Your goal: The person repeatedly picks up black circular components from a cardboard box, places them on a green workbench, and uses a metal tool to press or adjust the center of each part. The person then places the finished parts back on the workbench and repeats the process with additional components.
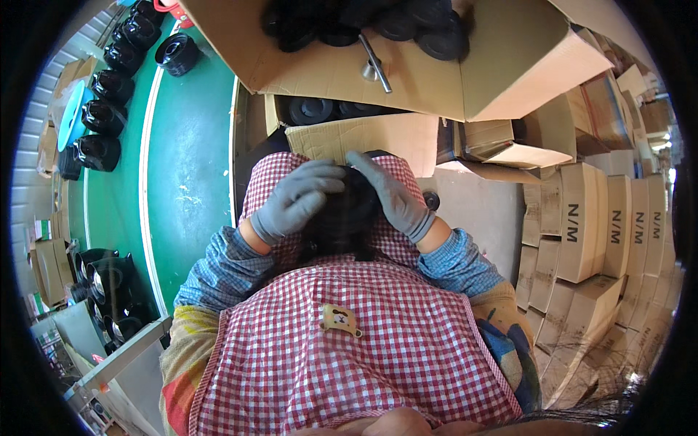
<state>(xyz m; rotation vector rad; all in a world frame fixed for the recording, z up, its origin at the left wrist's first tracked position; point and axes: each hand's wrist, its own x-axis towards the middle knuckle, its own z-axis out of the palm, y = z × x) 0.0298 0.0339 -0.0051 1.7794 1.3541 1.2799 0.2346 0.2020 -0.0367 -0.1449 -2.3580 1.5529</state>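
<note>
Both my hands wear grey gloves and are above my lap, around a black round part (350,200). My left hand (302,200) lies at its left side, its slightly bent fingers reaching over the upper edge. Along the right side stretches my right hand (395,198), its fingers long and straight, their tips near the far edge. I see no firm grip by either hand. The part's lower side blends into dark material between my knees, so its support cannot be made out.
Ahead stands a large open carton (520,69) with black round parts and a metal rod-like tool (375,65). A smaller carton (363,138) sits below it. At left, a green bench (185,167) bears several glossy black housings (98,151). Stacked cartons (582,221) stand at right.
</note>
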